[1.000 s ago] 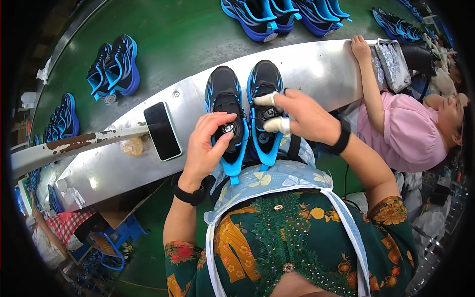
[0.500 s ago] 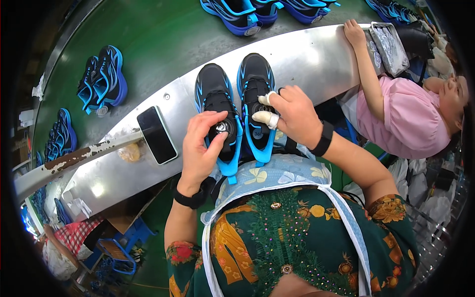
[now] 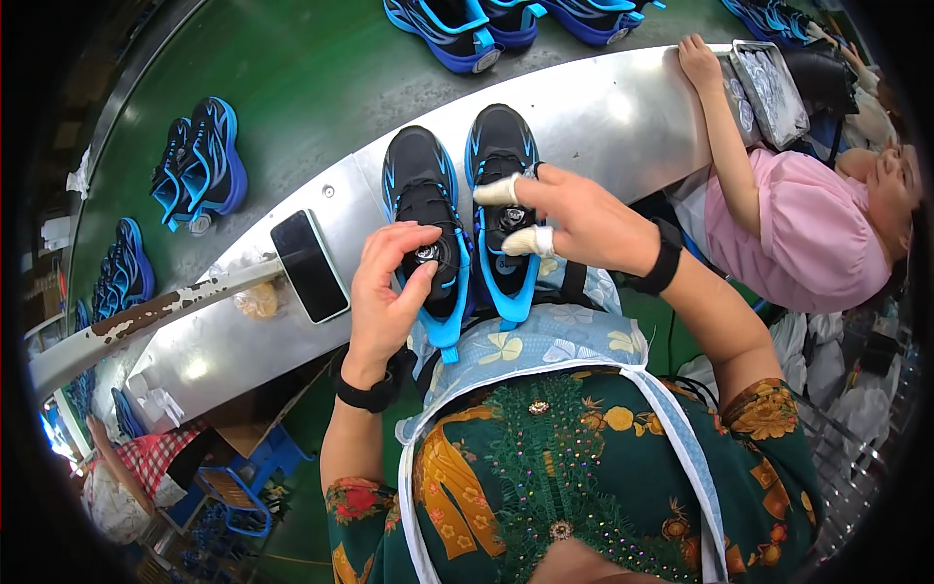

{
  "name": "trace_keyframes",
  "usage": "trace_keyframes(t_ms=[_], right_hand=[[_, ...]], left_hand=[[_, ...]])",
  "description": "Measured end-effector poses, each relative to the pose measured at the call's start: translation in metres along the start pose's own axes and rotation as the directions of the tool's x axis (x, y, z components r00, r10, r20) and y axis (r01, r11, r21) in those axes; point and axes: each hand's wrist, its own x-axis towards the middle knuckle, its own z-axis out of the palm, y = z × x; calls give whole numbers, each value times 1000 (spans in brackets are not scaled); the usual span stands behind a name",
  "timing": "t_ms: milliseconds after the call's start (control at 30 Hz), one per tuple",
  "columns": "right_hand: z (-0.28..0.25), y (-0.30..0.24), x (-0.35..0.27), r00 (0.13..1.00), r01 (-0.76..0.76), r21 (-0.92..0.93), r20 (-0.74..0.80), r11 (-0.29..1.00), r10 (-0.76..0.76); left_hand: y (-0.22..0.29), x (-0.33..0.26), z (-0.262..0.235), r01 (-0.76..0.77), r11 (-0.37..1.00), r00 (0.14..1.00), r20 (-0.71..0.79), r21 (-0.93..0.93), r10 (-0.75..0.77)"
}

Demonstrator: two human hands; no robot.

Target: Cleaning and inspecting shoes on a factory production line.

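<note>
Two black sneakers with blue trim stand side by side in front of me, toes pointing away. On the left sneaker (image 3: 413, 161), my left hand (image 3: 389, 287) has its thumb and index finger bent around the round black lacing dial (image 3: 428, 255) on the tongue. Over the right sneaker (image 3: 500, 136) is my right hand (image 3: 584, 222), its thumb and index finger spread on either side of that shoe's dial (image 3: 512, 216). Pale finger covers sit on those two fingertips. Both heels lie close to my blue apron (image 3: 564, 336).
A phone (image 3: 309, 265) lies on the metal ledge (image 3: 603, 117), near a worn metal bar (image 3: 165, 316). Beyond, a green conveyor (image 3: 302, 88) carries more sneakers (image 3: 204, 161). At right, a co-worker in pink (image 3: 769, 229) rests a hand on the ledge beside a metal tray (image 3: 769, 88).
My right hand has turned and its fingers have spread wider around the dial. My left hand has barely shifted. The sneakers on the conveyor have slid slightly left and nearer.
</note>
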Motion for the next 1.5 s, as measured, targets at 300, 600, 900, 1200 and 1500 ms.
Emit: trace_keyframes(t_ms=[300,600,900,1200,1500], right_hand=[[14,-1,-8,968,21,-361,-227,933,-110],[22,-2,-12,966,-21,-334,-251,942,-68],[12,-4,-6,992,-8,-199,-124,980,-17],[-21,-2,23,982,-123,24,144,992,119],[26,36,106,946,167,-409,324,897,-29]], left_hand=[[4,2,2,-10,1000,1000,3,-11,10],[-3,5,-6,-43,998,991,121,-39,48],[-3,5,-7,-10,994,996,91,-107,20],[1,2,-8,-188,970,976,137,156,167],[11,-5,9,165,957,962,-253,237,-103]])
